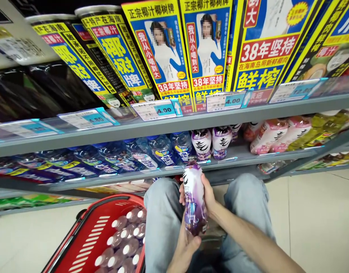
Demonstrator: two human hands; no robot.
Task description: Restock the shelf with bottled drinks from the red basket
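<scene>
I hold a purple-and-white drink bottle (193,201) in front of me, between my knees, in both hands. My right hand (208,193) wraps round its upper half from the right. My left hand (187,244) grips its bottom end from below. The bottle's cap points toward the lower shelf (174,171), where two matching purple bottles (211,142) stand just beyond it.
A red shopping basket (91,235) with several capped bottles (125,242) sits on the floor at my left. Blue bottles (163,151) fill the lower shelf's left, pink ones (276,134) its right. Coconut-drink cartons (163,53) line the upper shelf. Pale tiled floor (319,212) lies to the right.
</scene>
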